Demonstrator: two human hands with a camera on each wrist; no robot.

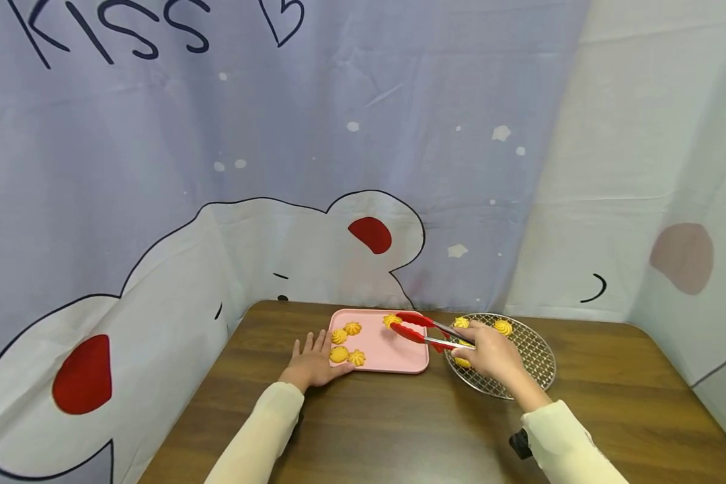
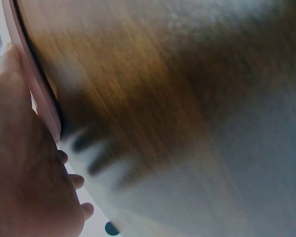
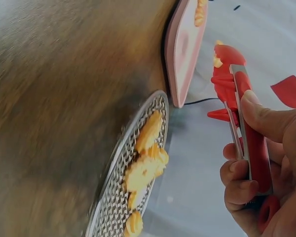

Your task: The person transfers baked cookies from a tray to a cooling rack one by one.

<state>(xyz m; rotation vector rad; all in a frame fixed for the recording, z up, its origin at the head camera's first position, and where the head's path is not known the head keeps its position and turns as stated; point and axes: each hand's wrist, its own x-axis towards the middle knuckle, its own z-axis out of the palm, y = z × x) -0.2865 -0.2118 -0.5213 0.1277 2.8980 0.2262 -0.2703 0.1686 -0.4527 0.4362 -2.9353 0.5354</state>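
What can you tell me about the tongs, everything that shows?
The tongs have silver, metal-looking arms with red grips, broad red heads, small red prongs jutting from the arms and a red ring at the back end. The right hand grips them with its fingers curled round the handles. They point leftward, raised over the pink tray, with a yellow cookie between the ends of the heads.

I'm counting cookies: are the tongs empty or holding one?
Holding one: the tongs have a yellow cookie between their red tips.
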